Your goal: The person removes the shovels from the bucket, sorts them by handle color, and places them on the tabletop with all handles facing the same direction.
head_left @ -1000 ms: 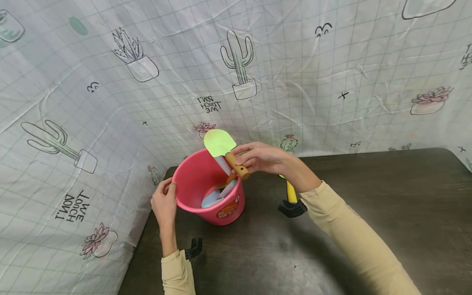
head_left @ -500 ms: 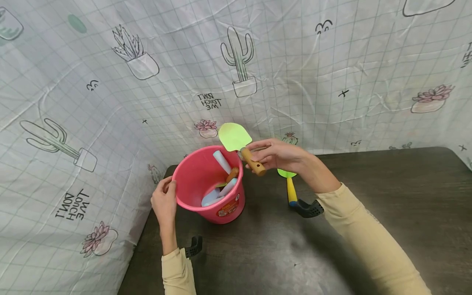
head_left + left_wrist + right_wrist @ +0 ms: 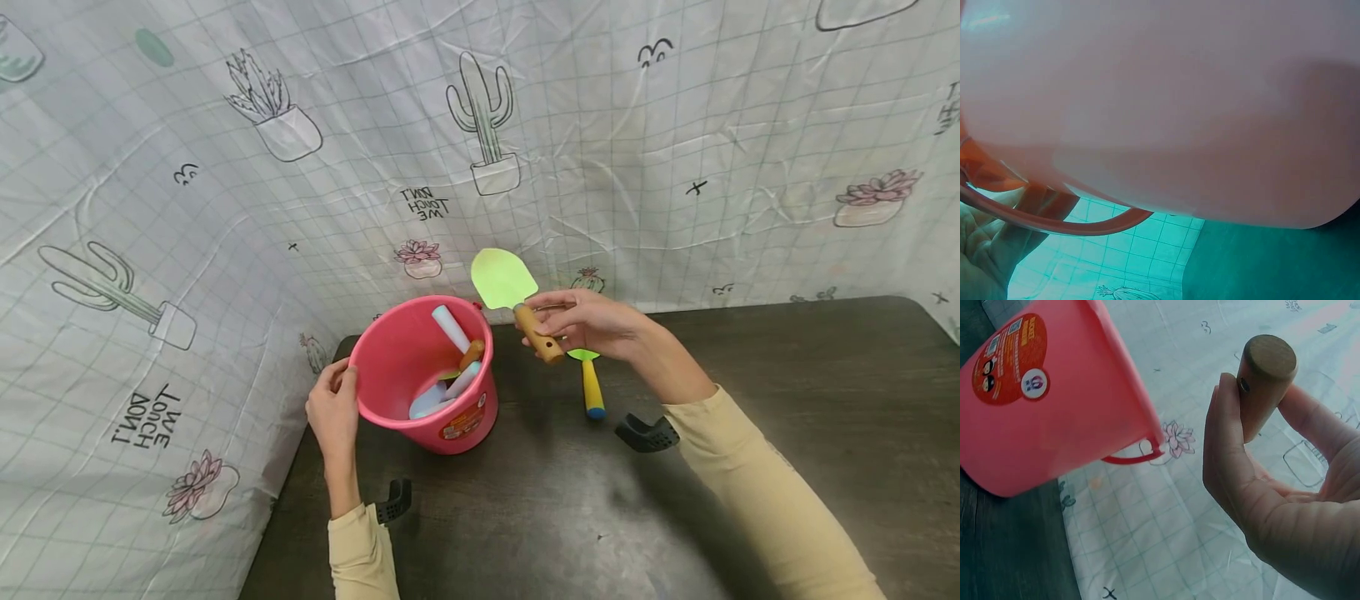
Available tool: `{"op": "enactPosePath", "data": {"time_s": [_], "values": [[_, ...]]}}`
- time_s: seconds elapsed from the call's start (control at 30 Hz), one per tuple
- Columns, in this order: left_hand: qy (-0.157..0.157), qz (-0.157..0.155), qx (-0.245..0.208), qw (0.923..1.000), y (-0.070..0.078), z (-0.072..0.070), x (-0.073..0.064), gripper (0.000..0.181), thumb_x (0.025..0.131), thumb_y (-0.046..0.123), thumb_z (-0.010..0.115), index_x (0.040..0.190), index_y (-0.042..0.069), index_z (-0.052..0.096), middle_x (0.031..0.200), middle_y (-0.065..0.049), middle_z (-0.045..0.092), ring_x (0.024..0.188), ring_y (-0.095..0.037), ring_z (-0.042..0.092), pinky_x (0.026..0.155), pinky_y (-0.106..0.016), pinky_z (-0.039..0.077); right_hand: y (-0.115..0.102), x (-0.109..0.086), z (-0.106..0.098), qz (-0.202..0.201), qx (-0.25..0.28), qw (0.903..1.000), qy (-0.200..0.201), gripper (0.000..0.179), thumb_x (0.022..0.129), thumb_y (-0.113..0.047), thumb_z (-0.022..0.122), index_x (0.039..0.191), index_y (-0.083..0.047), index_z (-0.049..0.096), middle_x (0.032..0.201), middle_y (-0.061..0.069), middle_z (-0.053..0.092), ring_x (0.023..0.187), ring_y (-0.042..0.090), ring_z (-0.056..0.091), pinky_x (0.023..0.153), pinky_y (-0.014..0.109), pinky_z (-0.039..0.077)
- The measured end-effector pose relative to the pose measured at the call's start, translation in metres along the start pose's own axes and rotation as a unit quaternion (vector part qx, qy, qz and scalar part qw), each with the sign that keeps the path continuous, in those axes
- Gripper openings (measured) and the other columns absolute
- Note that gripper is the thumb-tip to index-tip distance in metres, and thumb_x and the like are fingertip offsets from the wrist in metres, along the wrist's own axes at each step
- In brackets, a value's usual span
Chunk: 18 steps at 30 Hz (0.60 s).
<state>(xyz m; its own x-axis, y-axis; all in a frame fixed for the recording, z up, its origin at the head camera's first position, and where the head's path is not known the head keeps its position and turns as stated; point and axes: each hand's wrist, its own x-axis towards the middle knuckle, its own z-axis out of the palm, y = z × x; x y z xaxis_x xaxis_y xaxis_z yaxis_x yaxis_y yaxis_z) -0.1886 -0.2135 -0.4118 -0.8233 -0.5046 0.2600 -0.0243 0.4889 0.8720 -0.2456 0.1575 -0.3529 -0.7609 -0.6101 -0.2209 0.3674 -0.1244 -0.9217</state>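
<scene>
At the left side of a pink bucket, my left hand grips the rim. In the left wrist view the bucket's wall fills most of the picture, its curved carry handle passing by the fingers. Right of the bucket, my right hand pinches the wooden handle of a lime-green garden trowel, held in the air with the blade up and to the left. The right wrist view shows the handle's end between thumb and fingers; the blade is hidden there.
Inside the bucket lie a pale blue handle, a brown one and other pale pieces. Another green trowel with a yellow handle lies on the dark table. A cactus-print sheet hangs behind and at the left.
My right hand has carried the trowel from above the bucket's rim out to the right. The yellow-handled trowel shows more now. My left hand stays on the rim.
</scene>
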Motion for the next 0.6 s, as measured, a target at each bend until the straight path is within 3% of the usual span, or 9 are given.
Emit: {"op": "enactPosePath", "data": {"time_s": [0.37, 0.6], "values": [[0.004, 0.002, 0.005, 1.0000, -0.001, 0.000, 0.001, 0.031, 0.100, 0.019, 0.060, 0.121, 0.002, 0.075, 0.105, -0.018, 0.077, 0.083, -0.018, 0.068, 0.066, -0.015, 0.044, 0.005, -0.014, -0.021, -0.008, -0.002, 0.9997, 0.025, 0.048, 0.097, 0.003, 0.055, 0.144, 0.005, 0.042, 0.126, 0.012, 0.060, 0.109, 0.027, 0.067, 0.092, 0.045, 0.052], [0.009, 0.003, 0.010, 0.9999, -0.001, 0.000, 0.000, 0.030, 0.100, 0.020, 0.060, 0.119, 0.002, 0.076, 0.104, -0.018, 0.077, 0.079, -0.010, 0.066, 0.068, -0.016, 0.044, 0.012, -0.024, -0.038, -0.017, 0.011, 0.9989, 0.043, 0.044, 0.097, 0.007, 0.054, 0.141, 0.001, 0.046, 0.121, 0.007, 0.065, 0.110, 0.027, 0.067, 0.091, 0.041, 0.053]]}}
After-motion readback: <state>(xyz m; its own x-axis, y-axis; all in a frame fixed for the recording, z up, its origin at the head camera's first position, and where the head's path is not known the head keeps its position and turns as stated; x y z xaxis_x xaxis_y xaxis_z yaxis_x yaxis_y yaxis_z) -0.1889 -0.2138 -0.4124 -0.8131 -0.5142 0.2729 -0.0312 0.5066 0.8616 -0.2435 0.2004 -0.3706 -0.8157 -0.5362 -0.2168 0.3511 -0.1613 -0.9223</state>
